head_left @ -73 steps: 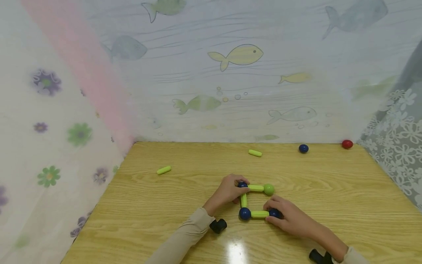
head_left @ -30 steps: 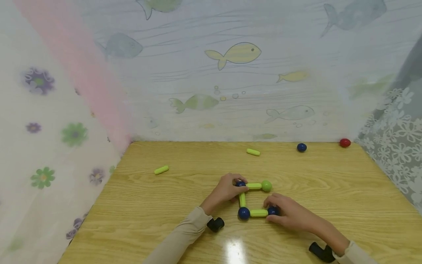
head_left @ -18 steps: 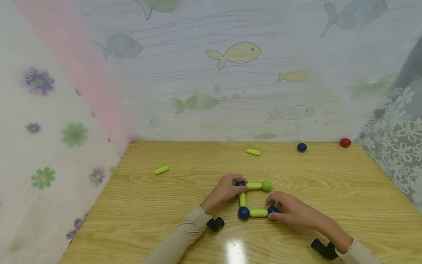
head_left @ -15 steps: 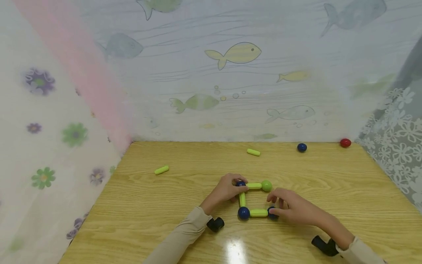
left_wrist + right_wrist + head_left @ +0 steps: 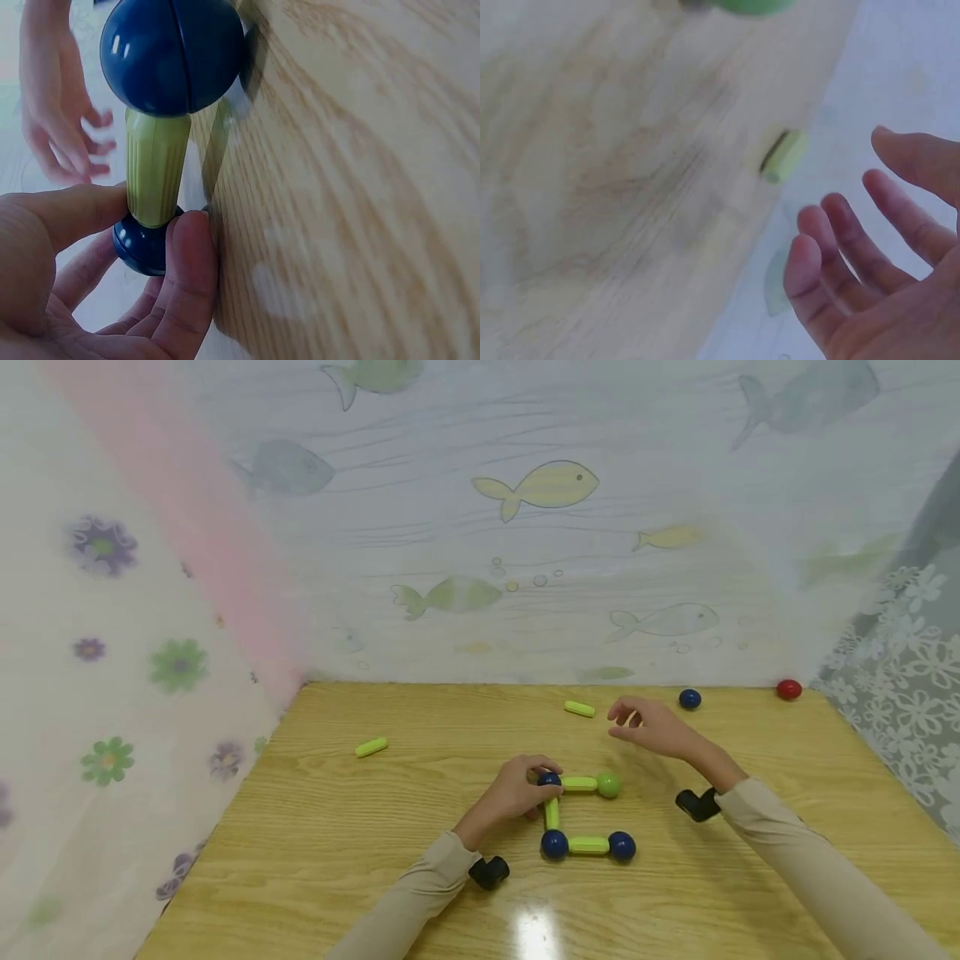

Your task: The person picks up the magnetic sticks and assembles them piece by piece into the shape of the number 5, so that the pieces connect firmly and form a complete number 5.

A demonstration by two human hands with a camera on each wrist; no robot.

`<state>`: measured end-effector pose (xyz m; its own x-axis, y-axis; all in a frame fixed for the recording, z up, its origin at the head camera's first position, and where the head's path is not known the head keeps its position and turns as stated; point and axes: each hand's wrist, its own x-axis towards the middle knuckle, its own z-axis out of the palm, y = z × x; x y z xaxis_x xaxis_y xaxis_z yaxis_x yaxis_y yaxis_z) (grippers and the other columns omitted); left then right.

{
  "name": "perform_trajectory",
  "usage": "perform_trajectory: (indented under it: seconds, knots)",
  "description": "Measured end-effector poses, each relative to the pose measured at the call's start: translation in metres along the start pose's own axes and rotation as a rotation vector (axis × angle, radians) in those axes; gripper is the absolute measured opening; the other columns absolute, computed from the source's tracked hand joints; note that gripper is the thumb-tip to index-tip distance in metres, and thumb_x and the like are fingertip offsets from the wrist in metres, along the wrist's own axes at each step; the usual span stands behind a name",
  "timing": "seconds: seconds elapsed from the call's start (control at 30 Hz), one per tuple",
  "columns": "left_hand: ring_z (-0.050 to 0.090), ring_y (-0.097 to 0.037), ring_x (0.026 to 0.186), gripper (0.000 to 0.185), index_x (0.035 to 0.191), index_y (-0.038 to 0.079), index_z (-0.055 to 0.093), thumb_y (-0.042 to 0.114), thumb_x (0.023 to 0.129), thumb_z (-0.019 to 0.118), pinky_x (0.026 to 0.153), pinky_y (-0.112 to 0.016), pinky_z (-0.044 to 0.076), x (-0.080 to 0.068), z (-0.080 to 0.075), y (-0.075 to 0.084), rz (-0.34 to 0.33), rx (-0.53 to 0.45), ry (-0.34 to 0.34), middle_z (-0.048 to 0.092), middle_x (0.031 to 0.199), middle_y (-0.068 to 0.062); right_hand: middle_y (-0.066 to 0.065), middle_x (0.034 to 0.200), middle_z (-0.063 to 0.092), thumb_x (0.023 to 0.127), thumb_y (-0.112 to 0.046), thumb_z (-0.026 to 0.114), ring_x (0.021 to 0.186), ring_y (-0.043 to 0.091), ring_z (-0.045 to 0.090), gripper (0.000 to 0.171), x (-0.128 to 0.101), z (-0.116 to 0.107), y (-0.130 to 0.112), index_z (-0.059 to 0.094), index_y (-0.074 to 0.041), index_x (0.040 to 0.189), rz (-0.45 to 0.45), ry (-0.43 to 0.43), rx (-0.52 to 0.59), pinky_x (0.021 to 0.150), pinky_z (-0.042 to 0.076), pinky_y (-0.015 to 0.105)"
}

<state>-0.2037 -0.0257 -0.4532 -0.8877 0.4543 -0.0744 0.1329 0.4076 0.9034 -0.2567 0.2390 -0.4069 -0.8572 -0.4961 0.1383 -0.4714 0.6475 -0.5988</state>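
My left hand (image 5: pixel 517 789) pinches a dark blue ball (image 5: pixel 550 781) at the far left corner of a U-shaped chain of balls and sticks on the table. From that ball a yellow-green stick (image 5: pixel 580 784) runs right to a green ball (image 5: pixel 609 784). Another stick (image 5: pixel 552 814) leads to the near blue ball (image 5: pixel 554 844), and a third stick (image 5: pixel 588 845) joins it to a blue ball (image 5: pixel 622 846) at the near right. My right hand (image 5: pixel 652 727) is raised with parted, loosely bent fingers and holds nothing. It hovers right of a loose yellow-green stick (image 5: pixel 579 708).
Another loose stick (image 5: pixel 371 747) lies at the left on the wooden table (image 5: pixel 420 827). At the back right edge sit a blue ball (image 5: pixel 690 699) and a red ball (image 5: pixel 788 689). A fish-printed curtain (image 5: pixel 450 552) borders the table's back.
My right hand has let go of the near right blue ball and moved up and away toward the back of the table. The left hand keeps its hold on the far left blue ball.
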Motion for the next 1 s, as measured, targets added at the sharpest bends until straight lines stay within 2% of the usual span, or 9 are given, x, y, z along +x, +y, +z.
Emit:
perform_trajectory:
  seconds: [0.23, 0.4, 0.53, 0.63, 0.83, 1.0]
  knots:
    - [0.059, -0.021, 0.048, 0.026, 0.115, 0.010, 0.066, 0.017, 0.090, 0.067, 0.046, -0.029, 0.052, 0.000, -0.001, 0.000, -0.027, -0.028, 0.004, 0.059, 0.102, -0.005, 0.025, 0.105, 0.057, 0.090, -0.011, 0.064, 0.089, 0.035, 0.057, 0.026, 0.046, 0.013, 0.019, 0.059, 0.004, 0.110, 0.111, 0.024, -0.045, 0.074, 0.049, 0.046]
    - [0.060, -0.022, 0.049, 0.026, 0.115, 0.011, 0.066, 0.018, 0.090, 0.067, 0.046, -0.030, 0.052, -0.001, -0.002, 0.001, -0.038, -0.032, 0.017, 0.059, 0.103, -0.005, 0.021, 0.096, 0.059, 0.088, -0.006, 0.065, 0.088, 0.035, 0.057, 0.017, 0.065, 0.027, 0.032, 0.061, 0.004, 0.101, 0.103, 0.020, -0.083, 0.076, 0.048, 0.048]
    - [0.060, -0.023, 0.049, 0.026, 0.115, 0.012, 0.066, 0.019, 0.090, 0.067, 0.046, -0.030, 0.052, 0.000, -0.001, 0.000, -0.038, -0.040, 0.021, 0.059, 0.101, -0.004, 0.014, 0.084, 0.063, 0.084, -0.003, 0.067, 0.080, 0.029, 0.059, 0.007, 0.070, 0.032, 0.037, 0.065, 0.002, 0.088, 0.092, 0.037, -0.102, 0.072, 0.049, 0.045]
    - [0.060, -0.022, 0.048, 0.026, 0.114, 0.012, 0.066, 0.019, 0.089, 0.068, 0.046, -0.030, 0.052, 0.001, -0.001, -0.001, -0.043, -0.045, 0.024, 0.059, 0.099, -0.003, 0.014, 0.082, 0.063, 0.082, -0.001, 0.067, 0.078, 0.029, 0.060, 0.004, 0.069, 0.030, 0.037, 0.067, 0.002, 0.084, 0.107, 0.045, -0.112, 0.070, 0.051, 0.044]
    - [0.059, -0.021, 0.047, 0.026, 0.114, 0.011, 0.067, 0.018, 0.089, 0.068, 0.046, -0.030, 0.052, 0.001, -0.001, -0.001, -0.039, -0.046, 0.024, 0.059, 0.100, -0.004, 0.017, 0.088, 0.063, 0.077, 0.001, 0.068, 0.080, 0.031, 0.060, 0.011, 0.063, 0.028, 0.035, 0.066, 0.003, 0.088, 0.131, 0.024, -0.108, 0.071, 0.052, 0.044]
    - [0.059, -0.020, 0.048, 0.026, 0.114, 0.010, 0.066, 0.017, 0.090, 0.067, 0.046, -0.030, 0.052, 0.001, 0.000, 0.000, -0.033, -0.054, 0.018, 0.058, 0.102, -0.004, 0.017, 0.093, 0.063, 0.079, -0.006, 0.075, 0.085, 0.031, 0.058, 0.023, 0.064, 0.033, 0.031, 0.064, 0.004, 0.096, 0.068, 0.000, -0.079, 0.074, 0.050, 0.044]
